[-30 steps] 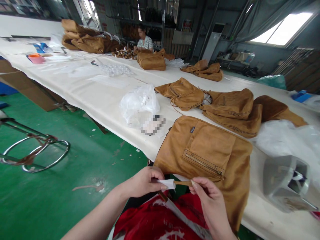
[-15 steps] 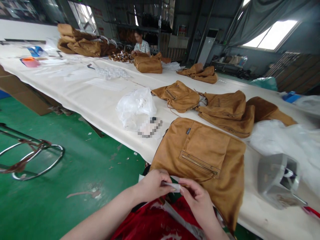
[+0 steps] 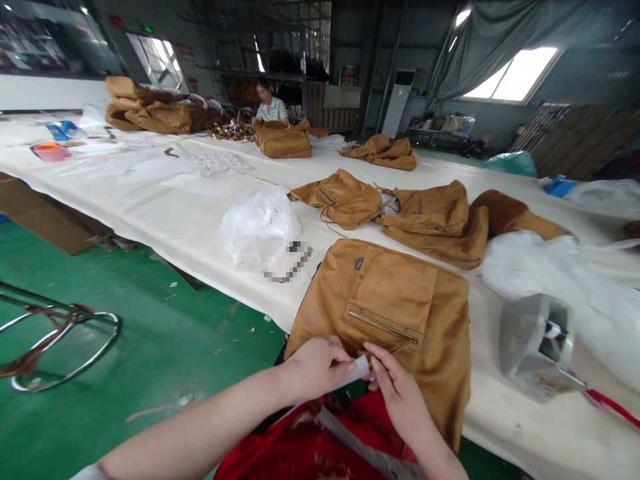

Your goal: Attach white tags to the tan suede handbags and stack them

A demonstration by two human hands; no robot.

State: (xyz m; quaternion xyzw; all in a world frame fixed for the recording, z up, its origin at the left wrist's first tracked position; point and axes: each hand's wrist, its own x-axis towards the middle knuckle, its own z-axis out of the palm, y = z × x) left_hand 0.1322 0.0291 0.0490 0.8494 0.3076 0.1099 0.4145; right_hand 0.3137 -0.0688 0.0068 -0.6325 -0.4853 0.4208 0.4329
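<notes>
A tan bag (image 3: 385, 277) with a zipped front pocket lies flat at the table's near edge, its lower part hanging toward me. Over its lower edge, my left hand (image 3: 320, 363) pinches a small white strip (image 3: 357, 370) that looks like paper or thin film. Close against the strip's right end is my right hand (image 3: 397, 383), thumb and fingers pressed together. What those right fingertips grip is too small to make out. Red cloth (image 3: 295, 440) shows below both hands.
Right of the bag stands a grey tape dispenser-like box (image 3: 525, 347) with a red-handled tool (image 3: 615, 403). More tan bags (image 3: 430, 213) and clear plastic (image 3: 260, 227) lie beyond, by a blurred-out item (image 3: 287, 263). A person (image 3: 270, 110) sits across the table. A metal-ringed stool (image 3: 75, 353) stands left.
My view has shifted slightly, so the table things appear further left. My hands have risen a little over the bag's lower edge, and the white strip now tilts upward to the right.
</notes>
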